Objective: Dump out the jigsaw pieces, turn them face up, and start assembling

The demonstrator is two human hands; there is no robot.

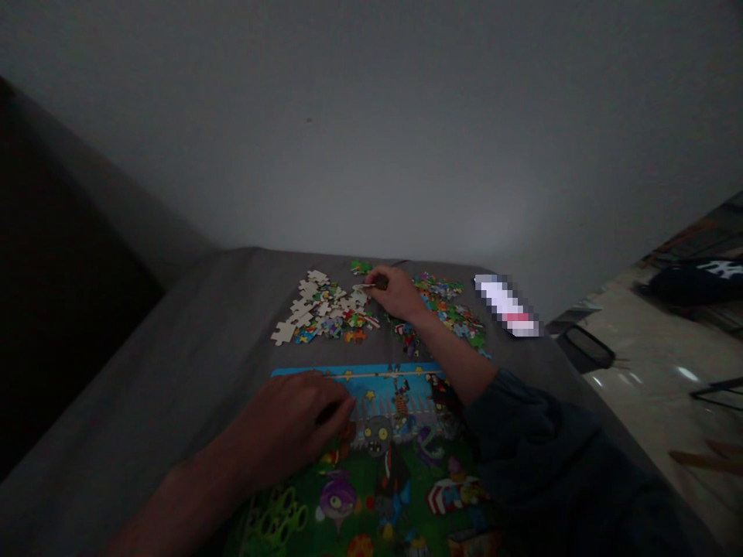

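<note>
My right hand (395, 292) reaches over the loose pieces, thumb and finger pinched on a pale puzzle piece (368, 285) seen edge-on. Beneath and left of it spreads a heap of puzzle pieces (313, 305), many lying with their plain backs up. Another group of colourful pieces (458, 317) lies right of that wrist, partly behind the forearm. My left hand (296, 406) rests palm down on the upper left of a cartoon picture board (388, 441) showing zombies and plants. Its thumb stands apart from the fingers, which are partly hidden, and nothing shows in it.
A lit phone (508, 306) lies at the right, near the edge of the grey cloth surface (191, 371). Behind is a pale wall (348, 155). Beyond the right edge, a shiny floor (650, 363) lies lower, with a dark item (696, 282) above it.
</note>
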